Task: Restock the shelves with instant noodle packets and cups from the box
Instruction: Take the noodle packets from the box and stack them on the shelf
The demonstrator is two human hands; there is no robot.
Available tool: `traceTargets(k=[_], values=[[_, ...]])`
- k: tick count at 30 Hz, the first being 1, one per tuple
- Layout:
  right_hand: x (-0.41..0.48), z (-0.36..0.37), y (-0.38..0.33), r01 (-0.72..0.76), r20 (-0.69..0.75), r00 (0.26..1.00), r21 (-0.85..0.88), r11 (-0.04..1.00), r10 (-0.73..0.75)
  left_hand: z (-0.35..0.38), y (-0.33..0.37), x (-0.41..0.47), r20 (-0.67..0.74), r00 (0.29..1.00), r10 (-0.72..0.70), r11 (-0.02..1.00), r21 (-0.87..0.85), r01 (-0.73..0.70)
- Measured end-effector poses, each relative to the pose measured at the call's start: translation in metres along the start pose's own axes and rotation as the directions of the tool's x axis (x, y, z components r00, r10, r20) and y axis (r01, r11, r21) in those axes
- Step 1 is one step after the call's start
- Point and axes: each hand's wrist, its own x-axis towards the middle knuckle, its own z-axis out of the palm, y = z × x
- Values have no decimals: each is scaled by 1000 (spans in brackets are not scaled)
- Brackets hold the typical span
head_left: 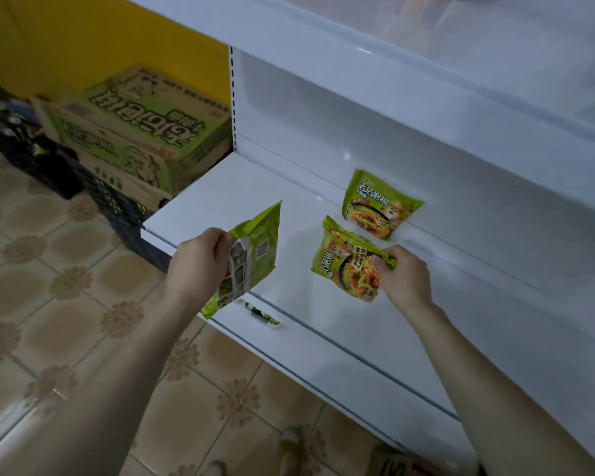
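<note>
White metal store shelving fills the right of the view, over a tan patterned tile floor (66,280), with a yellow wall behind. Lower white shelf (227,187) nearly bare: one green instant noodle packet (380,206) lies flat near its back edge, face up, touching nothing. Right hand (404,274) pinches the crimped end of a second green noodle packet (349,261), fingers closed on the seal; this packet sits just in front of the laid one, a narrow gap between them, its long axis running roughly front to back, far end tipped toward the back edge. Cannot tell whether its underside rests on the shelf. Left hand (201,261) is clamped on the edge of a third green packet (246,259), back panel and barcode showing, held upright over the shelf's front edge near the left corner, long axis steep, lower end hanging below the lip. Green-printed cardboard noodle carton (141,128) sits beyond the shelf's left end, atop dark plastic crates (117,207) on the floor, well apart from both hands. Judgement: right hand is the nearer to the laid packet, so its packet goes down next, beside or in front of that one; open shelf lies leftward and toward the back for the left hand's packet. Stocking looks barely begun.
</note>
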Motion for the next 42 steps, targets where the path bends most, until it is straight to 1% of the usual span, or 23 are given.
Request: traceTargets(k=[5,8,11,14,17,20,22,25,28,31,35,39,42], values=[[34,11,22,15,65,998,-24,1000,-13,31,9,4,-38,993,-110,994,-23,109],[45,16,28,9,81,997,-53,999,-4,47,11,2,-27,989,-148,988,-53,147],[52,19,31,-5,124,992,-160,987,25,60,9,1,-19,987,-161,985,-72,159],[59,21,32,-58,203,974,-221,974,104,69,6,2,-21,985,-173,979,-111,170],[66,22,31,-42,284,953,-222,974,106,78,3,6,-22,985,-172,973,-162,167],[69,23,27,-11,350,929,-290,957,117,86,0,9,-21,990,-142,973,-189,135],[71,27,26,17,328,940,-314,949,92,92,-1,11,-17,992,-128,974,-193,123],[70,29,24,38,230,972,-347,937,46,103,1,11,-6,993,-119,973,-200,116],[65,29,28,17,176,984,-295,955,37,113,8,6,9,991,-130,969,-210,129],[58,26,44,-21,105,993,-208,978,44,122,19,-2,15,994,-107,968,-226,107],[50,18,79,-71,6,997,13,997,71,138,38,-9,-7,996,-85,971,-223,81],[46,15,122,-105,-76,989,220,970,125,158,61,-16,-58,997,-43,971,-236,28],[52,13,150,-114,-155,970,397,911,189,173,77,-18,-99,995,-18,967,-254,-8]])
